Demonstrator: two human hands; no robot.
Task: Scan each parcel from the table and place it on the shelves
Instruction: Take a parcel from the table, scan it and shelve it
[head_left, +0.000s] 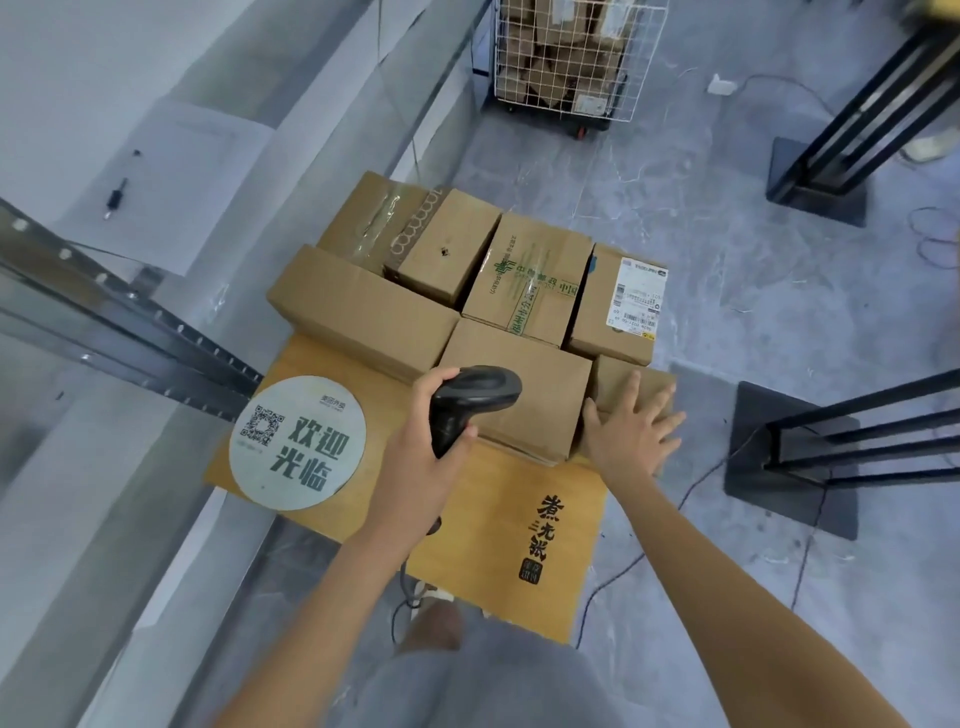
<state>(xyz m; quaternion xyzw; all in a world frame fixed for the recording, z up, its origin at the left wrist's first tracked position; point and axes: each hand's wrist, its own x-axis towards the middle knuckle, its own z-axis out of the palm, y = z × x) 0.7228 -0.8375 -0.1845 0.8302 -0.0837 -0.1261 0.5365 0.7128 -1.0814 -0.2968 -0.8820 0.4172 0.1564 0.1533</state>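
My left hand (415, 457) gripped the black scanner (470, 402) by its handle, head aimed forward over the wooden worktop (498, 525). My right hand (631, 434) lay flat with fingers spread on a small parcel (628, 384) at the worktop's right edge. Between my hands sat a plain brown box (519, 379), touching the small parcel's left side. Left of my left hand, a round white sign (298, 441) with a QR code rested on the worktop. Beyond my hands more parcels were packed close together: a long box (358, 312) on the left, a green-printed box (530, 280) in the middle, and a labelled box (618, 306) beyond my right hand. Farther off on the floor stood a wire cart (571, 57) filled with cartons.
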